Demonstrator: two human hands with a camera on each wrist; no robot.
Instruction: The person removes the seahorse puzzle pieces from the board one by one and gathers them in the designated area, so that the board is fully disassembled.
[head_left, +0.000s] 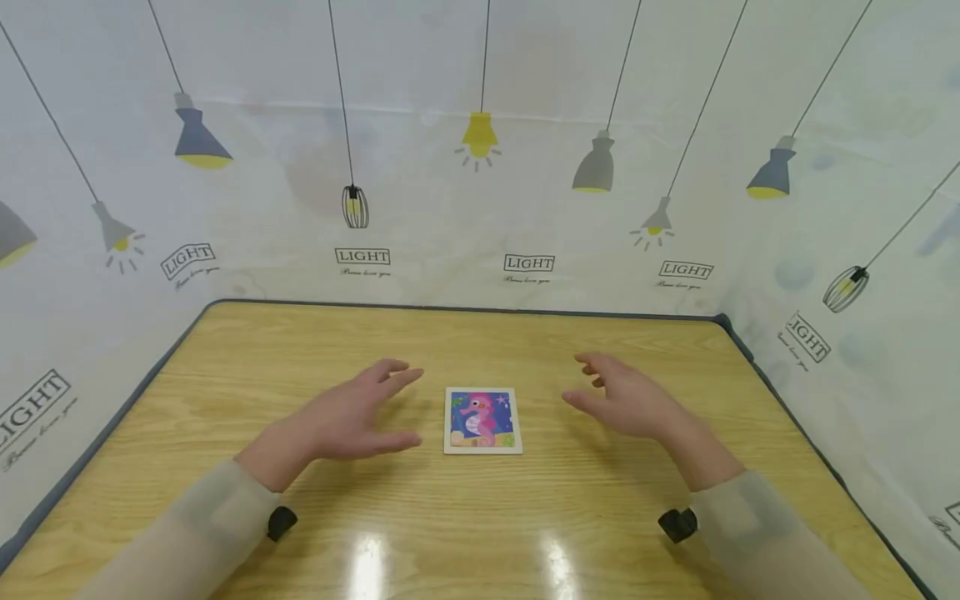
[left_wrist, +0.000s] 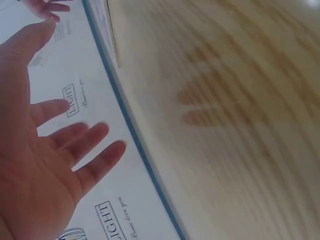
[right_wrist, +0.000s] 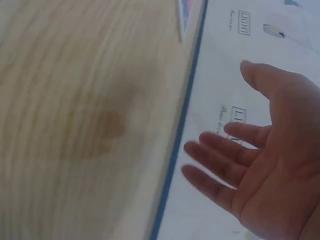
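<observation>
Left hand (head_left: pixel 352 419) and right hand (head_left: pixel 636 402), both empty, fingers loosely extended, thumbs apart; seahorse picture (head_left: pixel 483 422) flat on bench (head_left: pixel 472 508) between them, touching neither hand.

A card (head_left: pixel 482 421) lies on the surface (head_left: pixel 465 508) between the left hand (head_left: pixel 351 418) and right hand (head_left: pixel 636 402), the wall (head_left: pixel 420 175) behind them.

wood-grain table (head_left: pixel 480 346), dark edging (head_left: pixel 465 310) | pale backdrop (head_left: pixel 420 158) | printed hanging lamps (head_left: pixel 480 130) | boxed "LIGHT" lettering (head_left: pixel 529 263)
</observation>
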